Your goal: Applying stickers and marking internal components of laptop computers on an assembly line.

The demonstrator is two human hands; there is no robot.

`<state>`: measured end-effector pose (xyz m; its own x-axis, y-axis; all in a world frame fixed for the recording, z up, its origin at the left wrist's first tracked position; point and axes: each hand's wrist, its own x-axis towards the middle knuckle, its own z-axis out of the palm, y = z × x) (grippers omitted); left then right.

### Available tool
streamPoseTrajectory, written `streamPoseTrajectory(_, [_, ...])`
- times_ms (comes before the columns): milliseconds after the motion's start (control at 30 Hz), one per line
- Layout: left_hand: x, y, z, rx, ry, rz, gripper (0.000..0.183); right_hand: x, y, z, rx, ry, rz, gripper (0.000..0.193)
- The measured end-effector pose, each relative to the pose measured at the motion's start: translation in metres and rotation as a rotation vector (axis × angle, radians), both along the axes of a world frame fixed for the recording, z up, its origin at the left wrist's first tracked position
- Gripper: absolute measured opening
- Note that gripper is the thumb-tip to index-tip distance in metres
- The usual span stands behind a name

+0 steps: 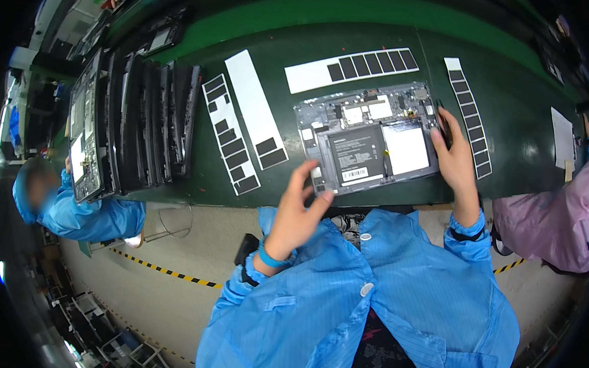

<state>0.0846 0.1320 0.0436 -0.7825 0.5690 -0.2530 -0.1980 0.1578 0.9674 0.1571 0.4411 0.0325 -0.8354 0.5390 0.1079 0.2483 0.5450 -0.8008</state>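
Observation:
An opened tablet-like device [317, 135] lies on the green table in front of me, its inside facing up. It shows a black battery pack [353, 154] with a label, a white rectangular panel [406, 150] and circuit boards along the far side. My left hand [296, 214] is at the device's near left corner, thumb and forefinger spread and close to its edge; whether they touch it is unclear. At the right edge, my right hand [457, 159] has its fingers curled round a dark slim tool [443, 122], partly hidden.
Several similar devices [128, 122] stand in a row at the left. White strips with black pads lie around the work: two left [261, 112] [218, 107], one beyond [306, 80], one right [453, 63]. A person in blue [99, 220] sits left, another in pink [546, 217] right.

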Motion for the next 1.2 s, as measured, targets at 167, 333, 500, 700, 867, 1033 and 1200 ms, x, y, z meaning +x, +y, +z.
streamPoseTrajectory(167, [-0.005,0.000,-0.012,-0.070,0.361,0.002,0.052,0.006,-0.018,-0.002,-0.597,0.403,-0.056,0.051])
streamPoseTrajectory(333, [-0.033,-0.013,0.036,0.422,0.239,0.024,0.058,-0.037,-0.001,0.037,-0.855,0.495,-0.070,0.049])
streamPoseTrajectory(500, [-0.047,-0.064,0.071,0.276,0.810,0.254,0.043,-0.159,0.061,0.039,-0.879,0.679,-0.150,0.043])
streamPoseTrajectory(700, [-0.052,-0.148,0.111,0.131,1.266,1.172,0.034,-0.321,0.166,-0.046,-0.591,0.577,-0.290,0.033])
streamPoseTrajectory(867, [-0.084,-0.192,0.129,-0.217,1.112,1.391,0.063,-0.366,0.096,-0.004,0.276,0.247,-0.293,0.031])
streamPoseTrajectory(1033, [-0.145,-0.266,0.119,-0.062,0.802,1.390,0.051,-0.321,-0.223,0.137,-0.337,0.520,0.640,0.032])
streamPoseTrajectory(1200, [-0.169,-0.274,0.103,-0.034,0.856,1.347,0.036,-0.221,-0.368,0.152,-0.082,0.310,0.731,0.064])
